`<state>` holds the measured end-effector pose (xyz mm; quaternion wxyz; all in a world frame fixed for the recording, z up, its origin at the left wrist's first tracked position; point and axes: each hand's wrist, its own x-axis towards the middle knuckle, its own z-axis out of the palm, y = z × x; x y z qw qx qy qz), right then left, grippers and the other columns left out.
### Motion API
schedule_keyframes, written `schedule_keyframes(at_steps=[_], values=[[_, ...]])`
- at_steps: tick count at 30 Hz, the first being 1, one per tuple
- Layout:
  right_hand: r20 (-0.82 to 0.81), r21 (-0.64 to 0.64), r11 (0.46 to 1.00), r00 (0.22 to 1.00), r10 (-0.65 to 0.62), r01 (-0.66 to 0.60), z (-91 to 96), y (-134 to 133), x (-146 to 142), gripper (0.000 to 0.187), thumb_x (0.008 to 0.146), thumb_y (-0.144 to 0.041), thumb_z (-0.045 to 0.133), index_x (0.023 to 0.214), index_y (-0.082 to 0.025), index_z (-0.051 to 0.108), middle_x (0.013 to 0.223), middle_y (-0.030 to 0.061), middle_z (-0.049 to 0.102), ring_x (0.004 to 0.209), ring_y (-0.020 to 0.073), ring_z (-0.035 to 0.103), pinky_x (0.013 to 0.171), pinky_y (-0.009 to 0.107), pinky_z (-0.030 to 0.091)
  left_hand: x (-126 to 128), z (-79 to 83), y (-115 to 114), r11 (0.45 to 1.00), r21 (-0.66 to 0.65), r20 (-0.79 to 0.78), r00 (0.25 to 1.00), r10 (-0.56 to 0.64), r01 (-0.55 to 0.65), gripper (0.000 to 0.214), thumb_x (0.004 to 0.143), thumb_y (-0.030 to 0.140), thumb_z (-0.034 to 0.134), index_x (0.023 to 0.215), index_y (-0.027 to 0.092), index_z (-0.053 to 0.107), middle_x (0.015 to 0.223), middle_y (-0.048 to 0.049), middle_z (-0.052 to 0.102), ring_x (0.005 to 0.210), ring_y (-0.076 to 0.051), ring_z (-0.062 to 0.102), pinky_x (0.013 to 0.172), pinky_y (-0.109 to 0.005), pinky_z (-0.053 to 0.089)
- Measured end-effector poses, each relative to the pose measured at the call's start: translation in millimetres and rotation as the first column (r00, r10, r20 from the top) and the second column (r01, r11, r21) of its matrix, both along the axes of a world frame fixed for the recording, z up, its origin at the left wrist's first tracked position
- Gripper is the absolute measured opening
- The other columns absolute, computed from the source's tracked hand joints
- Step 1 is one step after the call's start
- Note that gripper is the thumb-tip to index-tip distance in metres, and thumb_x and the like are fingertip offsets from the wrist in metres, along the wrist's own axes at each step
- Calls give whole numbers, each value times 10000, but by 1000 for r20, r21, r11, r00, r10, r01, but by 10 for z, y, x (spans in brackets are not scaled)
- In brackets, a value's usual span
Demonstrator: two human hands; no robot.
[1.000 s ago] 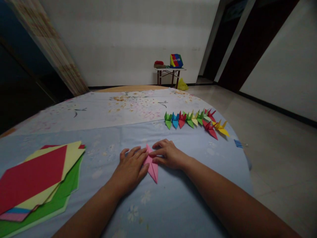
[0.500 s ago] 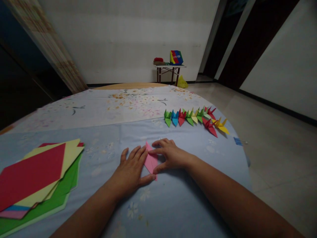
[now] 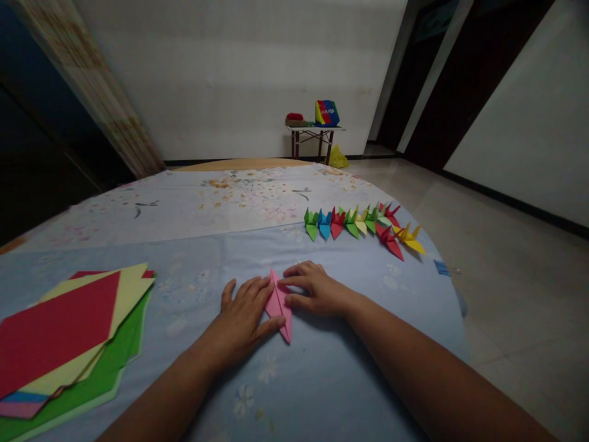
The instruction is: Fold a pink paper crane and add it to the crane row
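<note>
A folded pink paper piece (image 3: 280, 305), long and pointed at both ends, lies on the light blue flowered tablecloth (image 3: 331, 368). My left hand (image 3: 242, 315) lies flat on its left side, fingers stretched out, thumb under the lower tip. My right hand (image 3: 313, 289) rests on its right edge with fingers extended and pressed against the fold near the upper tip. Neither hand lifts the paper; both press it to the cloth.
A row of several finished paper cranes (image 3: 363, 224) in green, blue, red and yellow sits at the back right. A stack of coloured paper sheets (image 3: 69, 341) lies at the left. A small blue clip (image 3: 442, 267) sits near the table's right edge. A small side table (image 3: 315, 138) stands by the far wall.
The pink paper has narrowed from a wider kite shape to a slim pointed form as my right hand's thumb drew in toward the fold. My left hand stays flat beside it.
</note>
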<state>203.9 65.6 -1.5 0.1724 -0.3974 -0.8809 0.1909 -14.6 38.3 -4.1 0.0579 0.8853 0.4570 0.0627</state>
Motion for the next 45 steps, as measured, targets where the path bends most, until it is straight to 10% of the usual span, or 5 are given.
schedule_keyframes(at_steps=[45], values=[[94,114,989,991,-100,89,18,-25,-129,291,869,-320,475,1135,-316,593,1183,63,526,1071,226,406,865,389,320,86,-20,-75,984,177,-18,1000,-18,20,465,812,501,491,1208,258,515,1226,-112,547,1179,-280,429,1038,-556,69]])
